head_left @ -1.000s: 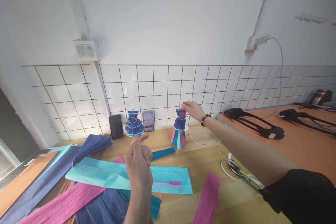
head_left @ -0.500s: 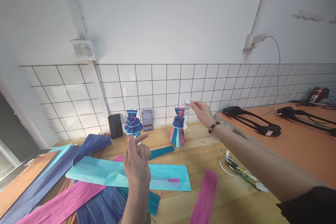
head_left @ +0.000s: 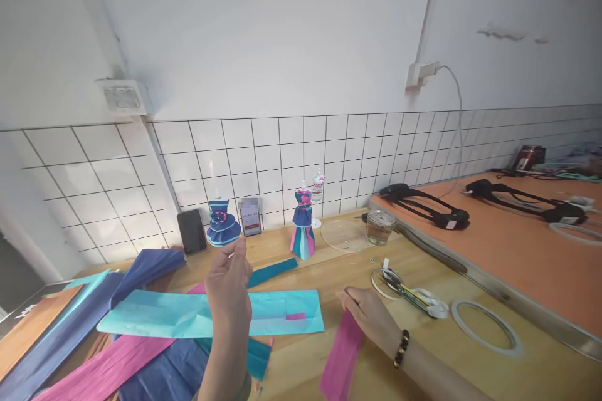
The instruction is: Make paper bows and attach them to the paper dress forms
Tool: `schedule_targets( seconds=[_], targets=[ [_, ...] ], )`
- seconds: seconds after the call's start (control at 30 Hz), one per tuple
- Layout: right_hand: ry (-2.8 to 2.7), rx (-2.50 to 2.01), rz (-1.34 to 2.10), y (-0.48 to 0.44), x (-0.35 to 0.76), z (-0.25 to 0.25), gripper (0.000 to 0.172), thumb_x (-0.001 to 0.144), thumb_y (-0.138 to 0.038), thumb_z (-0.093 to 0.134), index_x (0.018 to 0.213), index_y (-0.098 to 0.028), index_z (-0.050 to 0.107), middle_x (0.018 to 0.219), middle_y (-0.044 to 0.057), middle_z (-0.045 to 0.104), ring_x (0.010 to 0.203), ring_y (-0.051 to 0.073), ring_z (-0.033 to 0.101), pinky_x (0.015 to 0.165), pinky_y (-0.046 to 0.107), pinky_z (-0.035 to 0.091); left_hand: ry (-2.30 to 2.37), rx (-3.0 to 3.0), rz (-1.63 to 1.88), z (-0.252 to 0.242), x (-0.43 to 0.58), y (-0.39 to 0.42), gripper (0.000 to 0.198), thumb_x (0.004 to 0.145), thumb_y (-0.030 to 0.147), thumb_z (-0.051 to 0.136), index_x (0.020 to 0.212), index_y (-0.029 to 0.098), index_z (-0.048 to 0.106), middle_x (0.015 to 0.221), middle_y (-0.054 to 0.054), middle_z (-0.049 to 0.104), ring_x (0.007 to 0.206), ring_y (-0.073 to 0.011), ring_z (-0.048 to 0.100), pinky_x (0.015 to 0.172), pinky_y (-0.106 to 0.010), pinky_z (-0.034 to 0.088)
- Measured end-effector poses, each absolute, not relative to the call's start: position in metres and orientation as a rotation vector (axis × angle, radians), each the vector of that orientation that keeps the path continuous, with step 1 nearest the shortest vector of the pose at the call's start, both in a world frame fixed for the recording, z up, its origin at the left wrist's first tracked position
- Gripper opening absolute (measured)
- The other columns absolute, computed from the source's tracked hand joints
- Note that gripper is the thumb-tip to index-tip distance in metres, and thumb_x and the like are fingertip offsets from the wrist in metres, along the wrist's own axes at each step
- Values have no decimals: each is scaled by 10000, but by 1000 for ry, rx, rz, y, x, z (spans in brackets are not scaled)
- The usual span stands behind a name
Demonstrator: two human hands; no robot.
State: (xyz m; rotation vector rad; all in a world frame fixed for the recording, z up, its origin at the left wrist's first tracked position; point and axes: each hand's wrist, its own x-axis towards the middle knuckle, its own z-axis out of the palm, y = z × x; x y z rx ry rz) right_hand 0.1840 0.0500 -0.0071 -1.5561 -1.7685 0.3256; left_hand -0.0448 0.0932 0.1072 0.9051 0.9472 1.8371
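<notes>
My left hand [head_left: 229, 285] is raised over the light-blue crepe paper sheet [head_left: 160, 313], thumb and fingers pinched together. Whatever may be in that pinch is too small to make out. My right hand [head_left: 369, 313], lower on the table, has its fingers closed at the upper end of a pink crepe paper strip [head_left: 342, 360]. Behind the hands, a small dress form wears a blue, teal and pink paper gown [head_left: 303, 219]. A second form in a short blue tiered dress [head_left: 223, 225] stands to its left. Behind the gown is a clear mannequin [head_left: 318, 191] with a decorated top.
Crepe paper in blue [head_left: 155, 266] and other colours covers the left side. Two phones [head_left: 192, 232] lean by the wall. A clear disc [head_left: 345, 236], a lidded jar [head_left: 380, 229], scissors [head_left: 407, 293] and a tape roll [head_left: 486, 326] lie right, beside an orange surface [head_left: 517, 263] with black devices.
My right hand has come away from the clear mannequin, down and toward me to the pink strip. My left hand's extended finger has folded into a pinch. The view has turned right.
</notes>
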Motion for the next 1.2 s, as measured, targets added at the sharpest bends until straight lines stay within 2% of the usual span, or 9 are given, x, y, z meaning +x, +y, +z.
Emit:
schedule_targets(
  seconds=[0.17,0.33,0.47,0.6,0.77,0.9,1.0,1.1,1.2],
  targets=[
    [-1780,-1569,355,42,194,-18,475,927,-403,218,634,-197,530,597,15,602,591,156,580,589,249,386,840,938,1815,104,-35,91,198,773,342,591,787,145,581,376,120,237,366,-28,201,393,-169,208],
    [-1848,-1554,355,47,203,-13,475,935,-377,197,696,-194,566,624,18,625,609,160,596,597,255,386,835,991,1832,94,-28,96,190,814,327,540,762,147,567,365,114,248,360,-38,208,387,-173,219],
    [-1918,-1513,350,56,205,-12,439,935,-360,230,717,-198,574,660,15,647,639,155,609,607,245,381,904,995,1826,88,-23,101,299,828,379,506,644,146,540,338,106,248,350,-42,211,384,-180,236],
    [-1904,-1513,307,61,205,-18,444,941,-343,218,645,-197,515,582,3,588,567,143,569,568,240,358,1043,987,1757,83,-19,104,453,806,479,490,495,151,464,318,91,245,344,-46,250,381,-185,238],
    [-1820,-1548,225,67,215,-27,408,930,-347,275,572,-205,413,523,-12,491,504,142,480,525,258,303,1219,1023,1622,73,-9,108,494,743,549,522,454,156,445,332,92,221,338,-44,220,365,-185,182],
    [-1812,-1511,220,70,224,-28,383,915,-316,340,564,-199,437,551,-2,524,530,146,496,543,262,332,1329,1142,1487,61,4,111,476,692,589,539,494,159,493,358,94,214,348,-54,209,366,-191,168],
    [-1838,-1435,250,70,226,-27,262,895,-272,404,684,-195,538,686,20,620,659,159,572,624,259,402,1425,1286,1316,48,15,111,452,670,598,541,557,160,538,362,91,237,354,-70,242,377,-197,199],
    [-1846,-1377,265,68,223,-28,137,875,-225,445,865,-189,577,857,46,664,809,171,600,737,271,436,1455,1525,1137,32,27,114,413,677,563,544,663,154,601,370,82,314,375,-95,332,413,-207,273],
    [-1864,-1337,271,66,219,-28,146,870,-196,450,938,-186,579,919,49,670,865,166,599,791,274,437,1444,1814,929,17,39,122,377,722,497,516,779,147,642,447,44,469,468,-136,479,482,-222,366]
  ],
)
